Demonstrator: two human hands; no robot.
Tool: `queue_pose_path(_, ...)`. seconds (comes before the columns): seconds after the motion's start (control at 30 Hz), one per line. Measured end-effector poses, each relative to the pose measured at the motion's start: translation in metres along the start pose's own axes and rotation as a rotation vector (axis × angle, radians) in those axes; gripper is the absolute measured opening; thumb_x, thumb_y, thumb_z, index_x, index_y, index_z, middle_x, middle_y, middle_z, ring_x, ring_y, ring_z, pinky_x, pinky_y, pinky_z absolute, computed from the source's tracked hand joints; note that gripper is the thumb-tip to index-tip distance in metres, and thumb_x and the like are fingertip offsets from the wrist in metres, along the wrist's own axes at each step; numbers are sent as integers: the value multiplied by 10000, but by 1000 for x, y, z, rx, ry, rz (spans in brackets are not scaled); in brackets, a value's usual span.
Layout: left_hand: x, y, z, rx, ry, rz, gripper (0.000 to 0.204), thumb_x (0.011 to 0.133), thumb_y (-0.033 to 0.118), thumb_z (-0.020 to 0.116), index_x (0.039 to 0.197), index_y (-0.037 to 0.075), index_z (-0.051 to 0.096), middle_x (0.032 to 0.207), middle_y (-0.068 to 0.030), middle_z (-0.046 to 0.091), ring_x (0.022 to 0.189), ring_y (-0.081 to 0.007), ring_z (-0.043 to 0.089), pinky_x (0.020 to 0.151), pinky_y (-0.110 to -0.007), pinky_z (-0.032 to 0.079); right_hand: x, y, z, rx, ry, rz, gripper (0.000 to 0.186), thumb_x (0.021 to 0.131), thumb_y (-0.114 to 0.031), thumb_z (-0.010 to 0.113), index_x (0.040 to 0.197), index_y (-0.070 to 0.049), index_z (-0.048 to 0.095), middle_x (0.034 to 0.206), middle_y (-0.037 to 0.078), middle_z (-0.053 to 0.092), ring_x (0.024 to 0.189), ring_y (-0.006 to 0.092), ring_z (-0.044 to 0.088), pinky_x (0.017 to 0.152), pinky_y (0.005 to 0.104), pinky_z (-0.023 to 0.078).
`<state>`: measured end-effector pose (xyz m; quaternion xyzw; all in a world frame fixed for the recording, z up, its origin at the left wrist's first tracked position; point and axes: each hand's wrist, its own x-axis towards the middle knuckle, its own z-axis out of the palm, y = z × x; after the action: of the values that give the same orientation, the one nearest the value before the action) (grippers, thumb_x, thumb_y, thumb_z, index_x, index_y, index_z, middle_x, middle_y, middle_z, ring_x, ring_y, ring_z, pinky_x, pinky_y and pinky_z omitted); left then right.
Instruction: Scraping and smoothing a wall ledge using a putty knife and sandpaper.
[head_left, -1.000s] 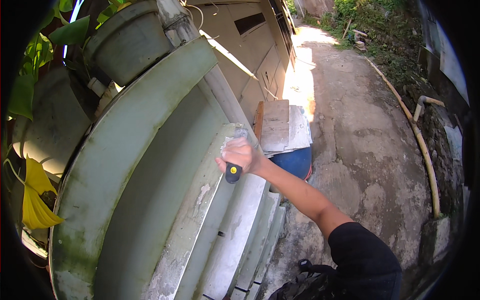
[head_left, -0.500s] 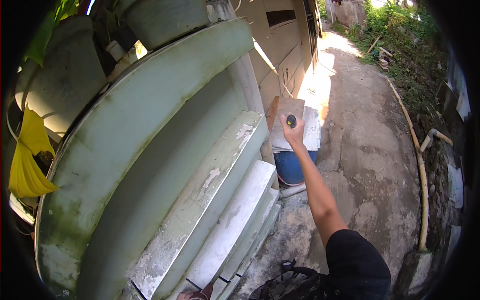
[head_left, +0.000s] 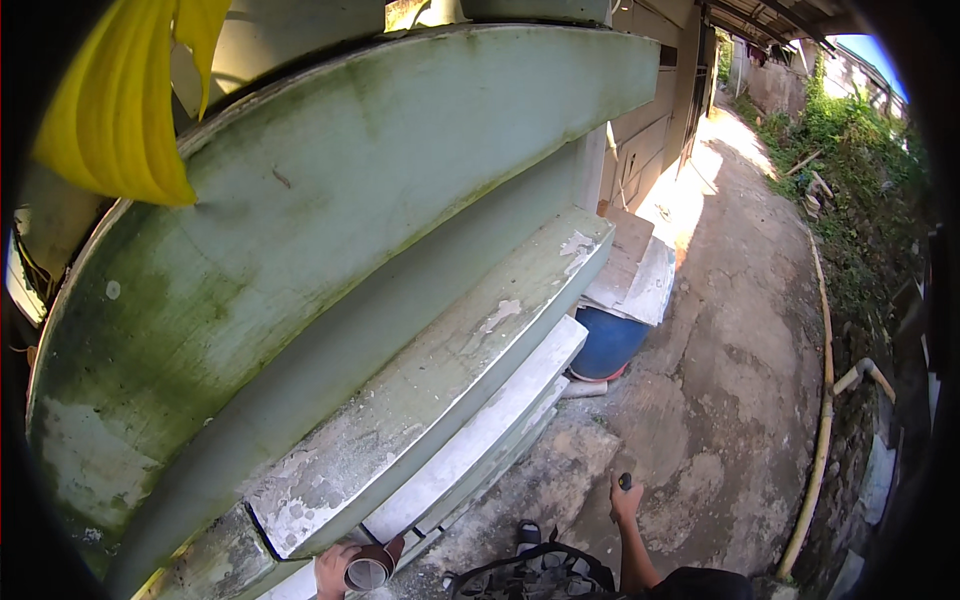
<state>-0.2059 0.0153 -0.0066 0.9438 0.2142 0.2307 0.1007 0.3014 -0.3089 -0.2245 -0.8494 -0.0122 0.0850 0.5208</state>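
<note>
My left hand (head_left: 333, 573) is low in the picture, beside the lower ledges. Its fingers close on a brown roll (head_left: 383, 553) with a greyish inside, like a roll of sandpaper, with a loose end sticking out. Over the paved ground to the right, my right hand (head_left: 626, 503) is wrapped round a tool handle (head_left: 626, 481), dark with a little yellow on its end. The working end of that tool cannot be made out. A pale green stepped ledge (head_left: 430, 385) with peeling paint runs beside my left hand.
A curved green wall (head_left: 400, 130) with mossy stains rises at left, a yellow leaf (head_left: 125, 110) hanging over it. Boards (head_left: 640, 270) cover a blue tub (head_left: 605, 343) past the ledges. A pipe (head_left: 822, 430) edges the concrete path (head_left: 740, 300) at right.
My right hand has drawn back from above the boards toward my body, still holding the tool. The view has shifted, and more of my left hand and the brown roll shows.
</note>
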Motion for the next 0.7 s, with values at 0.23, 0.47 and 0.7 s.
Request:
queue_pose_path(0.23,-5,-7,10,79,-15,-17,304,742,202,670,1026,97,651,920,-86,702,762,-304,660,668,-419,510,54,-258,-54,311,309,-798,383,920,-111,690,605,-7,499,546,24,439,498,105,401,494,310,302)
queue_pose_path(0.47,5,-2,7,94,219,12,349,676,269,764,926,48,662,817,-119,653,732,-316,649,657,-425,502,-33,-482,-96,1411,-360,-1680,395,966,-123,510,599,-105,366,478,-31,366,394,101,331,425,277,300)
queue_pose_path(0.7,-17,-9,26,-63,237,-288,630,507,437,860,904,-8,657,801,-127,669,713,-276,675,728,-375,543,-20,-534,-17,834,50,-1694,375,944,-114,508,588,-96,390,496,-10,420,399,116,352,453,296,327)
